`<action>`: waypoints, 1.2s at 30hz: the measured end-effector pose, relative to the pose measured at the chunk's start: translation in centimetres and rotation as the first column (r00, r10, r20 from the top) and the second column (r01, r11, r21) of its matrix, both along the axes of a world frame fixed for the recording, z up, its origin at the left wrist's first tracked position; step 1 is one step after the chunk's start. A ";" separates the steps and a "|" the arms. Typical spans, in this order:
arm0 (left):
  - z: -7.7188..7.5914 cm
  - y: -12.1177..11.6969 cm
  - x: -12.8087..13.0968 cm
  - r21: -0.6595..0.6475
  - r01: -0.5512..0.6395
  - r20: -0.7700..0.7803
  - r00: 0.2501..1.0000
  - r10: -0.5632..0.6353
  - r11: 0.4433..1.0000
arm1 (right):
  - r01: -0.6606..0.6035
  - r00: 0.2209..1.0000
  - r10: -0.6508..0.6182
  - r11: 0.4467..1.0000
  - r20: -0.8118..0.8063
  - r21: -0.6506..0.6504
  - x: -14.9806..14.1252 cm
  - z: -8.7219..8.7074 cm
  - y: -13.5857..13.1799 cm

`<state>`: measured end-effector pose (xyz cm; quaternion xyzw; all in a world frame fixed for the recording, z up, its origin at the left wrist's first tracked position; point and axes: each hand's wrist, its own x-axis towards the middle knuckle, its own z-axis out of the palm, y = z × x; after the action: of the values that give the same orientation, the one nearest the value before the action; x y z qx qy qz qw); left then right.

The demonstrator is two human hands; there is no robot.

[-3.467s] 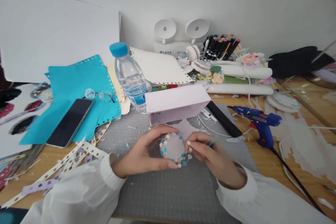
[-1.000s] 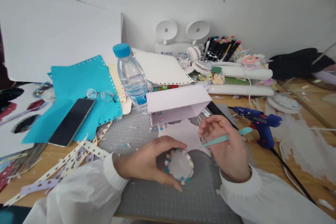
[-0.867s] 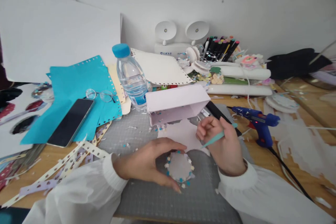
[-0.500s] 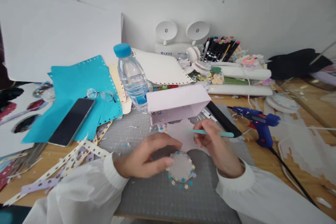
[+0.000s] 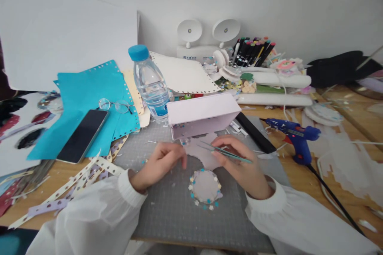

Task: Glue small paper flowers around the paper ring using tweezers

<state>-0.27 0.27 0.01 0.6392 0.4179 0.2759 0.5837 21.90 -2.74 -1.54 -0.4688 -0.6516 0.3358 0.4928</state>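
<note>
The right hand (image 5: 243, 169) is gripping teal tweezers (image 5: 227, 153), their tips pointing leftward above the lilac paper (image 5: 203, 154). The flower-trimmed disc (image 5: 206, 185) is lying on the grey mat (image 5: 191, 227) between the hands — apart from both, nearer the person than the tips. The left hand (image 5: 163, 164) is hanging loosely bent — whether holding anything, I cannot tell.
</note>
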 end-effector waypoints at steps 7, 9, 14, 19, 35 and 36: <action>0.9 0.8 -0.8 -0.370 0.497 0.029 0.851 -0.525 0.785 | 0.014 0.995 -0.018 0.999 -0.102 -0.036 0.0 -0.7 -0.1; 0.8 0.9 -1.0 -0.434 0.512 0.036 0.832 -0.554 0.741 | 0.008 0.991 -0.014 0.999 -0.130 -0.044 -0.1 -0.9 -0.1; 0.8 1.0 -0.9 -0.461 0.482 0.067 0.856 -0.513 0.745 | 0.012 0.990 -0.022 0.997 -0.140 -0.076 0.0 -0.9 0.0; 0.6 1.1 -0.7 -0.408 0.420 0.163 0.907 -0.388 0.811 | 0.018 0.986 -0.032 0.996 -0.162 -0.088 0.2 -0.7 0.0; 0.3 -0.3 0.3 -0.124 0.489 -0.059 0.865 -0.498 0.863 | -0.126 0.981 0.100 0.979 0.165 0.159 -0.8 -1.3 -0.3; 0.2 -0.3 0.4 -0.087 0.478 -0.063 0.873 -0.483 0.874 | -0.134 0.978 0.104 0.978 0.182 0.160 -0.9 -1.3 -0.3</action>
<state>0.11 -0.06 0.20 0.7134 0.2790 0.0810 0.6377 21.01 -3.04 -2.88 -0.4119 -0.7452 0.2656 0.4521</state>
